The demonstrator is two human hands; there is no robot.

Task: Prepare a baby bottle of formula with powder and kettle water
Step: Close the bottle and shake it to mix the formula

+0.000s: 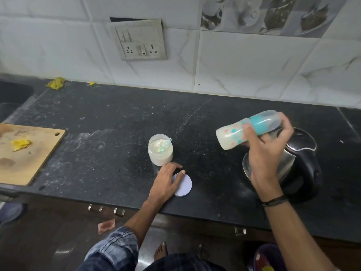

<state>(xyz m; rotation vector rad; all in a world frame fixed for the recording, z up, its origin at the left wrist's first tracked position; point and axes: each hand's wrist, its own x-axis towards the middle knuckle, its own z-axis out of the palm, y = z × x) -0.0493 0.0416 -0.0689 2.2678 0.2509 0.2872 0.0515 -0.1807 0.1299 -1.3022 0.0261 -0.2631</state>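
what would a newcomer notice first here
The right hand grips a tilted clear baby bottle with a teal collar, milky inside, over the black and steel kettle at right. Centrally, the left hand rests on a round white lid beside the open plastic jar of white powder.

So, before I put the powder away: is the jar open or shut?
Open. A scoop sticks out of the jar, and its lid lies on the counter under the left hand.

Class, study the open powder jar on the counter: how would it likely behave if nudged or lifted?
The powder jar looks squat and wide-based, so it would probably slide rather than tip. Its lid is off and a scoop stands inside, so a jolt could spill powder.
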